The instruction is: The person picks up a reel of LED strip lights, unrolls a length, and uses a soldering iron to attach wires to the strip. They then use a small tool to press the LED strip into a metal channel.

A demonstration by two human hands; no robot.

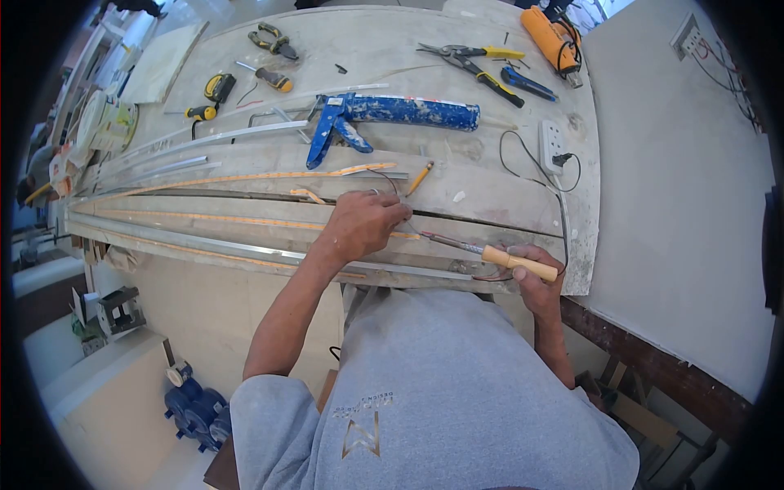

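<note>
My right hand (539, 273) grips the wooden handle of a soldering iron (520, 263), whose metal shaft points left. Close to the iron's tip, the fingers of my left hand (367, 222) are pinched together; what lies between them is too small to make out. A thin dark wire runs down to those fingers from a light strip (359, 171) with an orange-yellow face. Under my left wrist passes another LED strip (245, 220), lying along the bench. A yellow pencil-like stick (420, 177) rests just beyond my left hand.
The worktable (482, 184) carries a blue caulking gun (408, 112), snips (478, 65), a utility knife (528, 83), pliers (273, 41), a screwdriver (268, 77) and aluminium channels (220, 139). An orange power tool (551, 39) and a power strip (552, 145) with a trailing cord sit at right.
</note>
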